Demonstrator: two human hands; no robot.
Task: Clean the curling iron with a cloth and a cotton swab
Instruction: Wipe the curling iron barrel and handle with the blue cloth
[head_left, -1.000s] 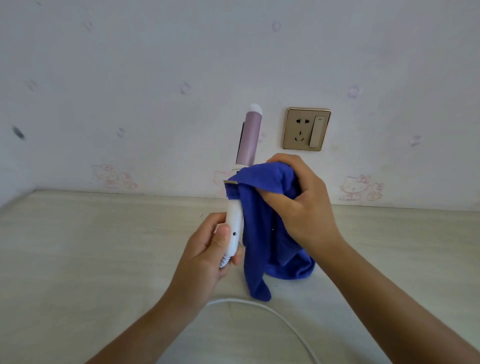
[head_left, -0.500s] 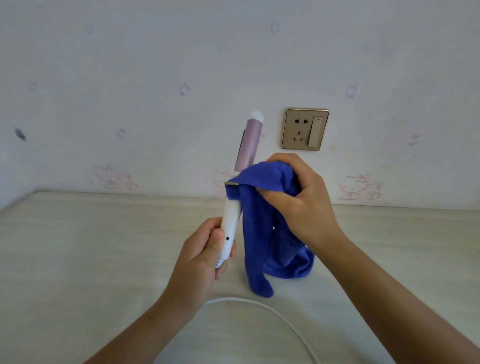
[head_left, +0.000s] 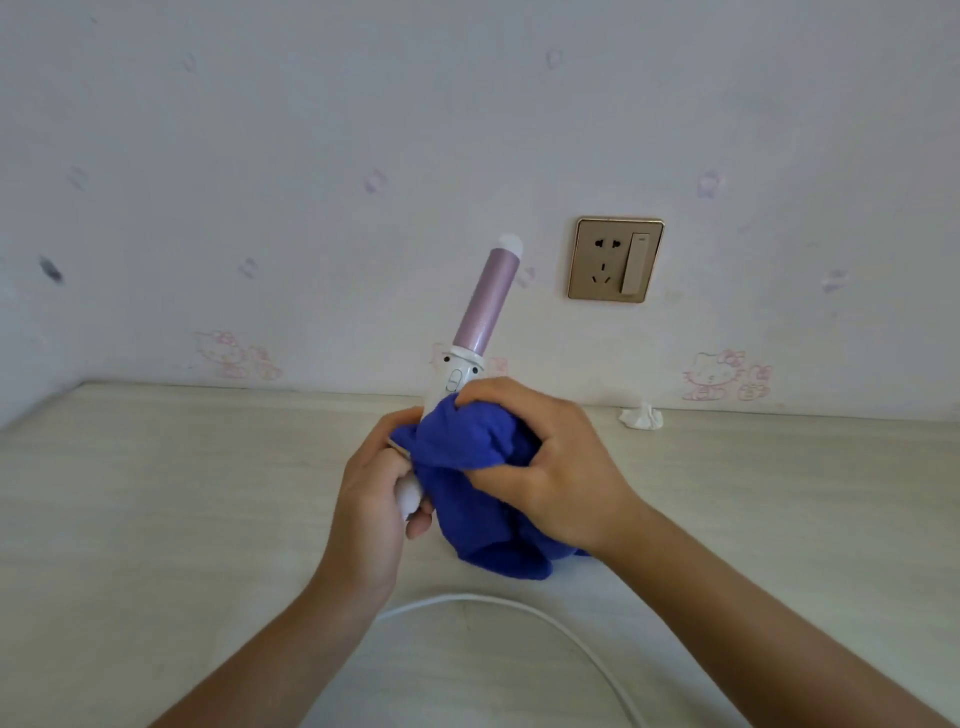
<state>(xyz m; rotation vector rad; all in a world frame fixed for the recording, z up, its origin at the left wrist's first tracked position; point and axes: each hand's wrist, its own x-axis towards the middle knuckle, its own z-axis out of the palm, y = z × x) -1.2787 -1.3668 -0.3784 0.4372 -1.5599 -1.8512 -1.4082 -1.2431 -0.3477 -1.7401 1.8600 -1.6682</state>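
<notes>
Between both hands (head_left: 566, 473): cloth-wrapped curling iron (head_left: 483, 306).

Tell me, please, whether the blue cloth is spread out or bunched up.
Bunched: the right hand grips the blue cloth in folds against the curling iron, its tail hanging down.

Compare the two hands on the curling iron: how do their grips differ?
The left hand grips the white handle of the curling iron bare; the right hand grips it through the bunched blue cloth. The left hand sits lower, the right hand nearer the barrel. Both are curled round the handle.
</notes>
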